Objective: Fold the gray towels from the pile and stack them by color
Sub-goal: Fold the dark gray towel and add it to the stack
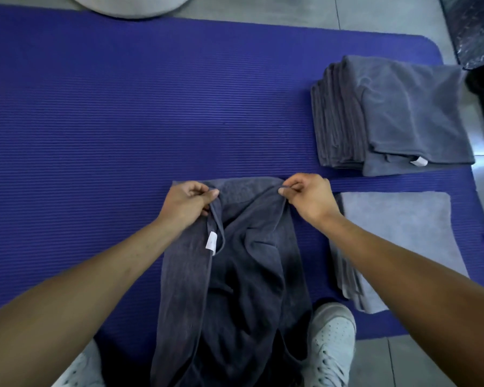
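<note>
Gray tiled floor point(389, 12) under a ribbed blue mat point(123, 121); pale round object point(129, 4) at the mat's far edge, cut off by the frame; dark speckled surface point(472, 26) at far right. Stack of dark gray folded towels point(389, 113) on the mat's far right, white tag showing at its near edge; stack of light gray folded towels point(397, 233) nearer, just beside the right forearm, which hides part of it. Two white sneakers point(330, 339) at the near mat edge, one on each side of the work. Dark gray towel point(249, 261) centre, long axis running away from the person, far end on the mat, near end draped toward the feet, white tag by the left edge. Left hand point(185, 202) fingers pinch its far left corner; right hand point(308, 196) fingers pinch its far right corner.
</note>
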`<action>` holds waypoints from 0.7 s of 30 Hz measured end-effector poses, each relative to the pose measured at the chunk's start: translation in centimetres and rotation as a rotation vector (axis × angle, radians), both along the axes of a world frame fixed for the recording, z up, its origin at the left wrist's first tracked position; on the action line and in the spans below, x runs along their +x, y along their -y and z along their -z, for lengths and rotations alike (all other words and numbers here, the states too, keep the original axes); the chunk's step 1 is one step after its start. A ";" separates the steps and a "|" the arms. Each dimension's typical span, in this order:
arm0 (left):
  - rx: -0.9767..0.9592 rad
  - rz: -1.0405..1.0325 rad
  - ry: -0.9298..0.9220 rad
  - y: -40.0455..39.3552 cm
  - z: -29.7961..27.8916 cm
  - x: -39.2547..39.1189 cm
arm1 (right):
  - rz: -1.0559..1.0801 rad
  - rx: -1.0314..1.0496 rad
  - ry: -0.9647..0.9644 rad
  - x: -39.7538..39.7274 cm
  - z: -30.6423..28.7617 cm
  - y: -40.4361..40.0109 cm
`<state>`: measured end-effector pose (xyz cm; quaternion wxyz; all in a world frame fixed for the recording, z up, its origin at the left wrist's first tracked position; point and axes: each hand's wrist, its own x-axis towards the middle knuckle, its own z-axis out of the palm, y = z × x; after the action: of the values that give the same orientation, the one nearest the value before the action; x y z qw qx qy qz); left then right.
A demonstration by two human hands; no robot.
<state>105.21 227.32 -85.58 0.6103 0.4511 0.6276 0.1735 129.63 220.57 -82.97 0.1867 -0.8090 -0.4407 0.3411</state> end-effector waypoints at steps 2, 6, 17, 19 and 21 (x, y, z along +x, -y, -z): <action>-0.003 -0.001 0.003 -0.2 0.0 0.1 | -0.006 0.055 0.045 -0.4 0.8 0.0; 0.017 -0.007 -0.010 -0.2 -0.2 0.4 | -0.025 0.057 0.097 0.0 1.2 -0.5; 0.024 -0.004 -0.050 -0.1 0.1 0.2 | 0.055 -0.053 0.099 0.3 2.7 -2.1; 0.024 -0.002 -0.051 -0.2 0.1 0.2 | 0.026 -0.114 0.126 0.2 2.5 -2.5; 0.021 0.014 -0.060 -0.2 0.0 0.2 | -0.059 -0.190 0.155 0.0 1.8 -2.9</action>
<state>105.45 227.48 -85.60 0.5877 0.4668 0.6406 0.1623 129.66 223.48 -84.74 0.0645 -0.8337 -0.4431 0.3233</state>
